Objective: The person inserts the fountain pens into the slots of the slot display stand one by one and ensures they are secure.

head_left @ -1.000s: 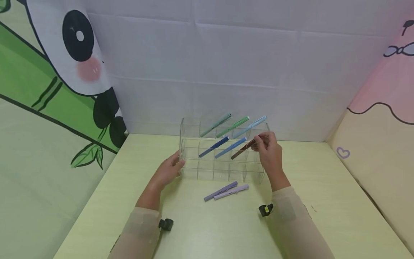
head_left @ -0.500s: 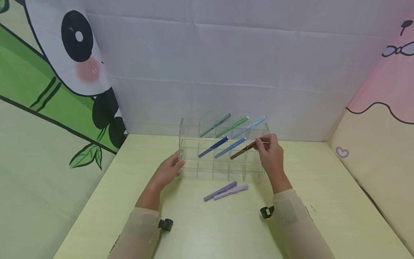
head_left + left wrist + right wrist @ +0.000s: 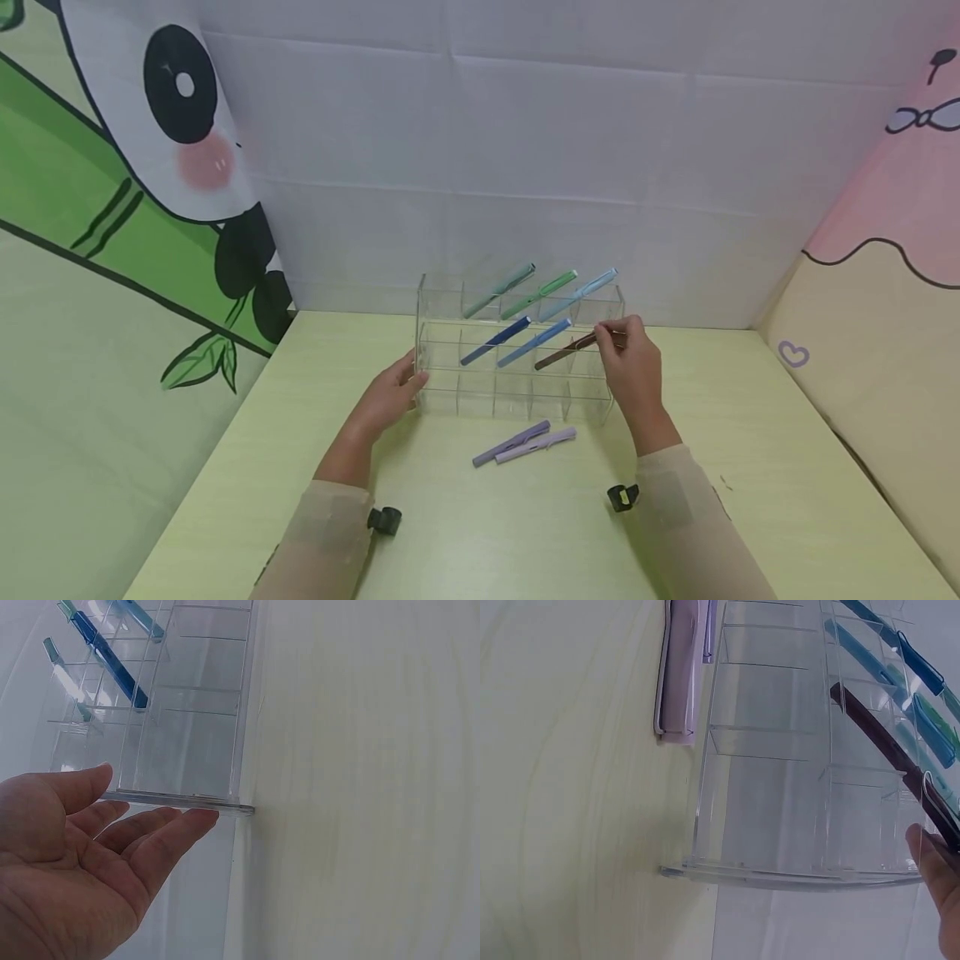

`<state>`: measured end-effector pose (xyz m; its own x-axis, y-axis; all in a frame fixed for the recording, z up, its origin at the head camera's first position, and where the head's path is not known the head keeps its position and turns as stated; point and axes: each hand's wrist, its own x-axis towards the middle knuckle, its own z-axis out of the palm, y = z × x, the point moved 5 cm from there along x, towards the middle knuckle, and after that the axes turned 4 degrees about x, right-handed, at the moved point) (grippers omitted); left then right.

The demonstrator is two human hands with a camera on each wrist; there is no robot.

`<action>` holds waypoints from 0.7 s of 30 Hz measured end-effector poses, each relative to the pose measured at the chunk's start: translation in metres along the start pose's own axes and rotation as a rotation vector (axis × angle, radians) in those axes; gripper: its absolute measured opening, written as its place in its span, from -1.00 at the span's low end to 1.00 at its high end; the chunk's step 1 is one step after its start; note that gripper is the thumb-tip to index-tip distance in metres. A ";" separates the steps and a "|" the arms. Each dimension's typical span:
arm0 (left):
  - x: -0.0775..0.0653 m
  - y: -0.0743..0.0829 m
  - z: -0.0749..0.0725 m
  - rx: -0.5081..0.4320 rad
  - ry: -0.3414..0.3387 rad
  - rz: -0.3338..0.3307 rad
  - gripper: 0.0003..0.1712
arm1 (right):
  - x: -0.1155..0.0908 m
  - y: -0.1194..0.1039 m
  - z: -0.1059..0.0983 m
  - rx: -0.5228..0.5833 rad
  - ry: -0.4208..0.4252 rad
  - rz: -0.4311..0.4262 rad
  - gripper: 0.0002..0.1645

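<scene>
A clear acrylic pen rack (image 3: 513, 406) with three stepped tiers stands on the table. My left hand (image 3: 386, 396) holds its left side panel, thumb at the front edge and fingers against the outer face (image 3: 112, 855). My right hand (image 3: 632, 367) pinches the cap end of a brown pen (image 3: 562, 353) at the rack's right; the pen slants, its lower end in the middle tier (image 3: 870, 727). To its left in that tier lean a dark blue pen (image 3: 495, 341) and a blue pen (image 3: 534, 342). Right fingertips are partly cut off in the right wrist view.
The top tier bears a dark green pen (image 3: 500, 290), a green pen (image 3: 538, 294) and a light blue pen (image 3: 577, 295). Before the rack, a purple pen (image 3: 512, 443) and a lilac pen (image 3: 536, 445) lie on the table (image 3: 510, 533). A white cloth backdrop (image 3: 525, 150) hangs behind.
My right hand has shifted slightly right and down with the cap end of the brown pen, which now lies at a flatter slant. My left hand and the rack have stayed put.
</scene>
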<state>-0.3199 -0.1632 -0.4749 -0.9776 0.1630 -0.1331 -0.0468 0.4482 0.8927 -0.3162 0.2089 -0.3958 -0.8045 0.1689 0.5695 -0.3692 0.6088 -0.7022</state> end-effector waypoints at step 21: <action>0.000 0.000 0.001 -0.020 -0.010 0.019 -0.28 | -0.011 -0.018 -0.046 -0.079 0.018 0.043 -0.47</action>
<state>-0.3196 -0.1622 -0.4752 -0.9762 0.1807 -0.1200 -0.0319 0.4275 0.9035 -0.2793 0.2318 -0.3704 -0.8099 0.2095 0.5479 -0.2966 0.6596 -0.6906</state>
